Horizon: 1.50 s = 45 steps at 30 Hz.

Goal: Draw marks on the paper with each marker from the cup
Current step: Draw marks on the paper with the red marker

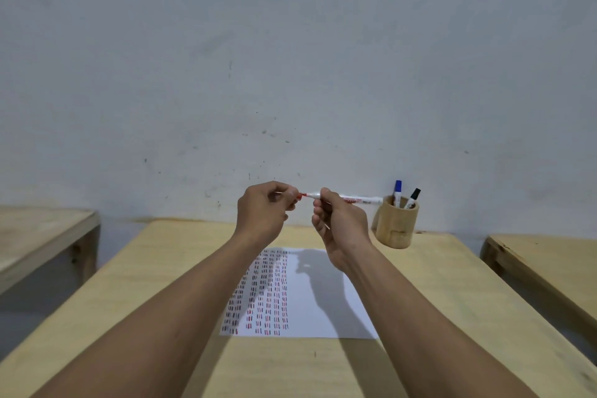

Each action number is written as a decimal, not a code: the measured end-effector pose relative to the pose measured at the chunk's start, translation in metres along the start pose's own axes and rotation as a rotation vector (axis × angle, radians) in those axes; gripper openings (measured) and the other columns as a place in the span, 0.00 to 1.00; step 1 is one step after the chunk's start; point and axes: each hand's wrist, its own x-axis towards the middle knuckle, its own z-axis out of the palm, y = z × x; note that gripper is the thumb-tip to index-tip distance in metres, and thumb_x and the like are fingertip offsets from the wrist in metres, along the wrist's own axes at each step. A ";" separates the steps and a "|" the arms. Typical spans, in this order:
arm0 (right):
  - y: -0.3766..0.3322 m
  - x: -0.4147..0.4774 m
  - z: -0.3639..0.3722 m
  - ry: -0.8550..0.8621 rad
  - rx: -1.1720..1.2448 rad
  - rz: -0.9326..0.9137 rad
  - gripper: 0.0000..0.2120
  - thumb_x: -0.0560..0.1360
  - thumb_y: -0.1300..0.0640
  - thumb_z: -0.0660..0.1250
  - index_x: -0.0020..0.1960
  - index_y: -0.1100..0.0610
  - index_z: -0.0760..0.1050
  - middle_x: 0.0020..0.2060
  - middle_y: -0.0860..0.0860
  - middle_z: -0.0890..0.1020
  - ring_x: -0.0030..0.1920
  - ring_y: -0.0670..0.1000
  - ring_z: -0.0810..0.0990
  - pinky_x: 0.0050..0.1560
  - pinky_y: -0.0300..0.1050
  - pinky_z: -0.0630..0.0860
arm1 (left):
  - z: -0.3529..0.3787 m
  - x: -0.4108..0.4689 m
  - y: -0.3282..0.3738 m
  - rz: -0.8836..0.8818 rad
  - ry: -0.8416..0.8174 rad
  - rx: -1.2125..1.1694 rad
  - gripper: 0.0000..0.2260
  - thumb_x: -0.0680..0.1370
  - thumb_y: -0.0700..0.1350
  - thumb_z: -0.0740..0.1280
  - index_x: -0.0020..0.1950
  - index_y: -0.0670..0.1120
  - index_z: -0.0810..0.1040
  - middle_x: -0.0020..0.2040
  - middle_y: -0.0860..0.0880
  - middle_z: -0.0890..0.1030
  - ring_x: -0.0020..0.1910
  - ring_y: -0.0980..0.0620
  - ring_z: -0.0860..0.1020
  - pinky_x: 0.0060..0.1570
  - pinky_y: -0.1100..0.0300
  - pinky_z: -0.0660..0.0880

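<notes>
My right hand (339, 220) grips a white marker (355, 199) with red print, held level above the table with its red tip pointing left. My left hand (265, 210) is closed just left of that tip, fingers pinched around what looks like the marker's cap, mostly hidden inside the fingers. A white sheet of paper (323, 300) lies on the wooden table (161, 284) below my hands, its left half covered with columns of short red and dark marks. At the back right stands a wooden cup (395, 226) holding a blue-capped marker (397, 192) and a black-capped marker (413, 198).
A grey-white wall rises directly behind the table. A second wooden table (38, 236) stands to the left and a third (549, 268) to the right, each separated by a gap of grey floor.
</notes>
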 end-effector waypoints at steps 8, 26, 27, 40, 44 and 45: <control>0.027 0.007 0.009 0.000 -0.182 0.015 0.05 0.78 0.60 0.69 0.44 0.60 0.78 0.32 0.51 0.77 0.28 0.45 0.74 0.29 0.36 0.76 | -0.046 0.009 -0.053 -0.118 0.104 0.298 0.05 0.72 0.41 0.76 0.45 0.47 0.82 0.36 0.50 0.86 0.42 0.57 0.83 0.39 0.67 0.73; 0.047 0.027 0.007 -0.016 -0.329 -0.037 0.05 0.78 0.60 0.70 0.49 0.62 0.80 0.35 0.52 0.78 0.31 0.47 0.73 0.29 0.37 0.75 | -0.061 0.002 -0.112 -0.184 0.030 0.682 0.14 0.80 0.40 0.65 0.64 0.47 0.82 0.45 0.52 0.84 0.43 0.51 0.80 0.45 0.59 0.73; 0.048 0.028 0.006 -0.016 -0.343 -0.049 0.06 0.78 0.60 0.70 0.49 0.63 0.81 0.35 0.52 0.78 0.31 0.47 0.74 0.29 0.37 0.75 | -0.062 -0.001 -0.110 -0.178 0.022 0.709 0.16 0.80 0.41 0.65 0.67 0.48 0.79 0.50 0.50 0.85 0.47 0.49 0.81 0.46 0.59 0.73; 0.072 0.061 -0.023 0.043 -0.791 -0.182 0.11 0.75 0.57 0.67 0.50 0.65 0.81 0.34 0.53 0.83 0.31 0.49 0.81 0.31 0.43 0.79 | -0.087 -0.037 -0.128 -0.172 -0.278 1.132 0.23 0.83 0.52 0.50 0.78 0.53 0.64 0.79 0.44 0.63 0.80 0.42 0.56 0.75 0.39 0.51; 0.080 0.070 -0.028 0.052 -0.896 -0.209 0.10 0.73 0.57 0.69 0.46 0.64 0.82 0.32 0.53 0.85 0.28 0.48 0.81 0.30 0.43 0.80 | -0.089 -0.036 -0.132 -0.152 -0.349 1.183 0.25 0.83 0.54 0.46 0.81 0.55 0.55 0.82 0.45 0.54 0.81 0.42 0.50 0.76 0.37 0.47; 0.083 0.071 -0.029 0.059 -0.912 -0.209 0.10 0.72 0.57 0.69 0.45 0.64 0.82 0.32 0.53 0.85 0.27 0.48 0.81 0.31 0.44 0.80 | -0.089 -0.036 -0.132 -0.153 -0.356 1.191 0.25 0.83 0.54 0.45 0.81 0.55 0.54 0.82 0.45 0.53 0.81 0.42 0.49 0.76 0.37 0.46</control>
